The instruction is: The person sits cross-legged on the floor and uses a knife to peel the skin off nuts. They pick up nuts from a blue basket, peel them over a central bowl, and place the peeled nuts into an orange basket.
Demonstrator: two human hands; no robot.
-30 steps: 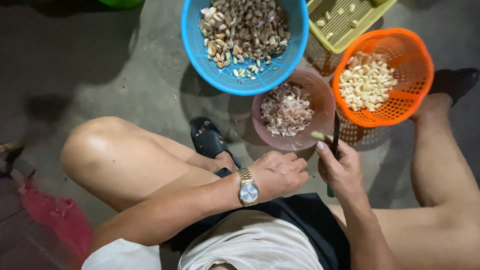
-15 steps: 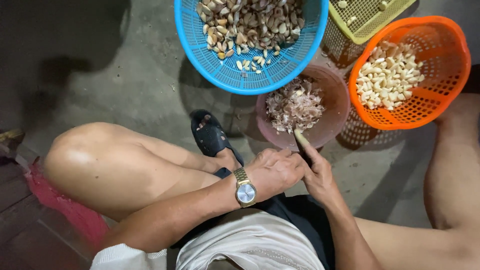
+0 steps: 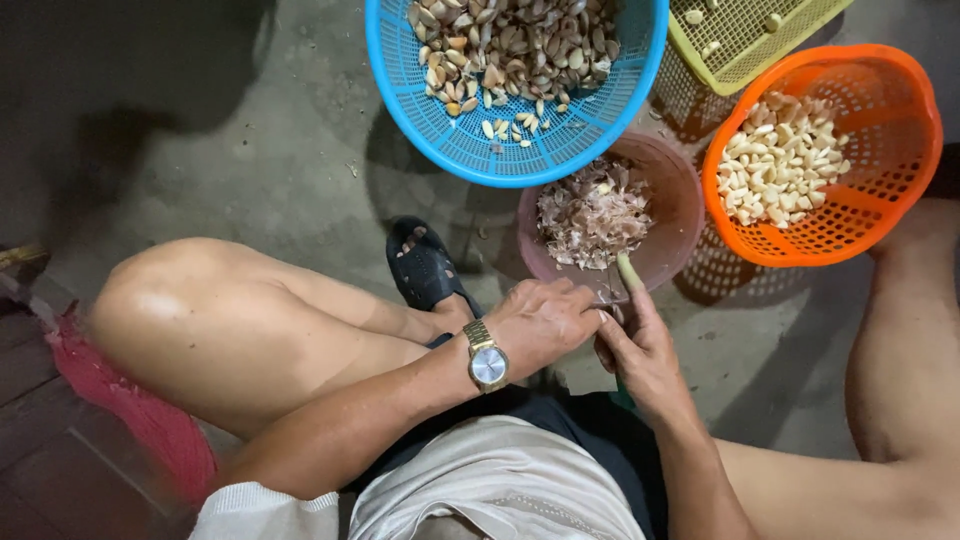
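Note:
My left hand (image 3: 545, 320), with a gold watch (image 3: 487, 358) on its wrist, is curled around a small garlic clove that is mostly hidden. My right hand (image 3: 640, 345) grips a small knife (image 3: 628, 272), its pale tip pointing toward the pink bowl (image 3: 680, 205) of papery garlic skins. Both hands meet just below that bowl's near rim. A blue basket (image 3: 470, 140) of unpeeled cloves stands behind it. An orange basket (image 3: 850, 220) of peeled white cloves stands to the right.
A yellow-green basket (image 3: 740, 45) with a few cloves sits at the top right. My black sandal (image 3: 425, 268) rests on the concrete floor by my bent left knee (image 3: 160, 300). My right leg (image 3: 905, 350) stretches along the right. Something red (image 3: 130, 410) lies at the lower left.
The view has shifted right and down, so the baskets sit further right. My hands have moved up to the pink bowl's rim, and the knife tip has swung from right of the bowl to its edge.

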